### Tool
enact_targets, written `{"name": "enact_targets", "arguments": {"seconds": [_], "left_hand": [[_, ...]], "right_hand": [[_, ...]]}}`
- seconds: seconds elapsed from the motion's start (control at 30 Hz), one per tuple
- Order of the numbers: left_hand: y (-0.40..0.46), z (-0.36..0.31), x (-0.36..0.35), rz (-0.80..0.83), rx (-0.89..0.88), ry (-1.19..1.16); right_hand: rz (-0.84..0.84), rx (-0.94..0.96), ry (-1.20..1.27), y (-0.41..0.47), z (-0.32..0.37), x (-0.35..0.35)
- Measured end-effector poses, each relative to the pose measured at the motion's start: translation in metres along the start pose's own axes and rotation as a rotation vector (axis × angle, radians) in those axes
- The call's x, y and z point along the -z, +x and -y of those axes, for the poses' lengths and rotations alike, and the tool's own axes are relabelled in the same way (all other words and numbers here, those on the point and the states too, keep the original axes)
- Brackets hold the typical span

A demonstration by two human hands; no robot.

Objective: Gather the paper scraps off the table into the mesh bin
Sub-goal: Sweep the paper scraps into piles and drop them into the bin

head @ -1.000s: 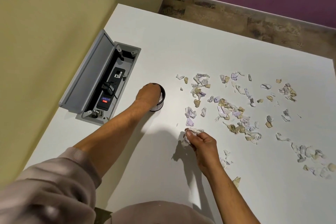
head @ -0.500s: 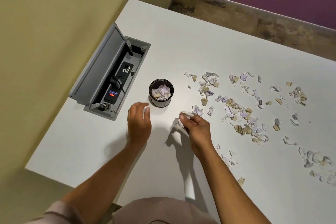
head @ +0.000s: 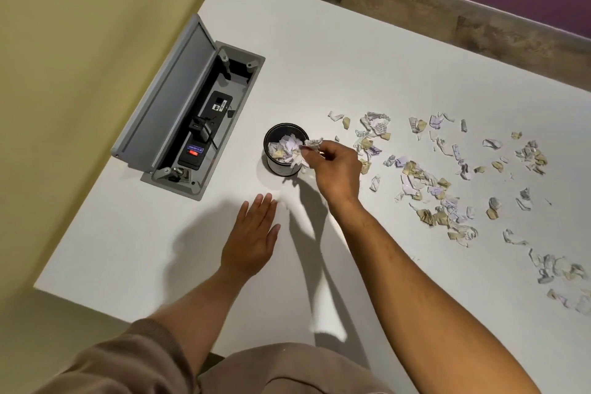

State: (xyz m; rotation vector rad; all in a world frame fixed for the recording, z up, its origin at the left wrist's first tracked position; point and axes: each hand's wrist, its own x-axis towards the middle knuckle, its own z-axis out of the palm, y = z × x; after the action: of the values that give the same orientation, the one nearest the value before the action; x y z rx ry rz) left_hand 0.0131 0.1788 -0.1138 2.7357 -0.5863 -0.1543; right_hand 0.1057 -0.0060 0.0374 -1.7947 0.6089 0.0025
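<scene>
White table beside a yellow wall: the right hand pinches a crumpled wad in its fingertips just over the right rim of the bin, while the left hand lies flat and empty near the bin's front. Already about half full, the bin has plenty left to take, judging by the many scraps strewn to its right.

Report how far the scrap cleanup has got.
Done: the mesh bin already holds a heap of scraps close to its rim.
In hand: the right hand pinches a crumpled wad at the bin's rim, not yet dropped. The left hand is open and holds nothing.
Left: most of the job. Dozens of scraps are strewn over the table right of the bin.
</scene>
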Motion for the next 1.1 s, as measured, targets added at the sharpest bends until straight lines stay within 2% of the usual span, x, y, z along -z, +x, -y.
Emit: {"name": "enact_targets", "arguments": {"seconds": [0.1,0.3,0.5,0.87,1.0,1.1], "left_hand": [[-0.001,0.001,-0.001,0.002,0.006,-0.01],[-0.001,0.0,-0.003,-0.026,0.004,-0.018],[-0.002,0.0,-0.003,-0.033,0.009,-0.043],[-0.001,0.002,-0.004,-0.034,0.0,-0.06],[0.0,0.002,-0.004,-0.024,0.0,-0.064],[-0.001,0.001,-0.003,-0.023,0.006,-0.068]], "right_hand": [[0.017,0.15,-0.174,0.014,0.01,-0.012],[0.254,0.433,-0.752,0.034,0.018,-0.031],[0.457,0.452,-1.088,0.041,0.024,-0.05],[0.58,0.38,-1.166,0.05,0.036,-0.057],[0.666,0.367,-1.135,0.052,0.051,-0.049],[0.646,0.359,-1.074,0.055,0.061,-0.043]]}}
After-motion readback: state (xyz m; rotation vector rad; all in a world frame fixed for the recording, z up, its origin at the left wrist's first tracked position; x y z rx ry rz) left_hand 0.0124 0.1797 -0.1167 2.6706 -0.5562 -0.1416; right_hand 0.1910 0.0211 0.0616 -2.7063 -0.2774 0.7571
